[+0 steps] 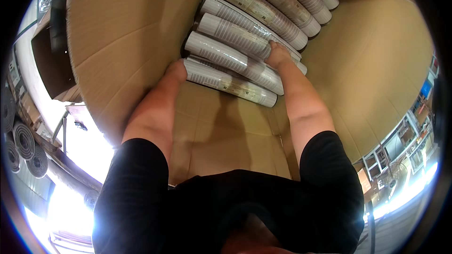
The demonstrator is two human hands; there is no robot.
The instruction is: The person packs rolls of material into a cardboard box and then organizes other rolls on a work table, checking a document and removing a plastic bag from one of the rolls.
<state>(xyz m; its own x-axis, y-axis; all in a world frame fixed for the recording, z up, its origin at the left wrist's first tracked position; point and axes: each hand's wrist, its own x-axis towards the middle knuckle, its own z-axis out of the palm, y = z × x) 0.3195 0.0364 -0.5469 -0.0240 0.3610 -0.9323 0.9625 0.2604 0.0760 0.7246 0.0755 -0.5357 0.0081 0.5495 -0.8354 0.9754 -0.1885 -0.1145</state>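
Note:
Several pale, plastic-wrapped rolls with printed labels lie side by side, slantwise, inside a deep cardboard box [216, 136]. At the left end of the nearest roll [230, 84] is my left hand [178, 70], close against the box wall; its fingers are hidden. My right hand [278, 55] reaches farther in, with bent fingers closed over the right part of another wrapped roll [235, 36]. Between the two lies a further wrapped roll [233, 61], passing just below my right hand.
More wrapped rolls [278, 2] fill the far part of the box. Tall cardboard walls [362, 66] rise on both sides of my arms. Outside the box, dark coiled rolls [23, 141] are stacked at the left, and metal frames [376, 162] stand at the right.

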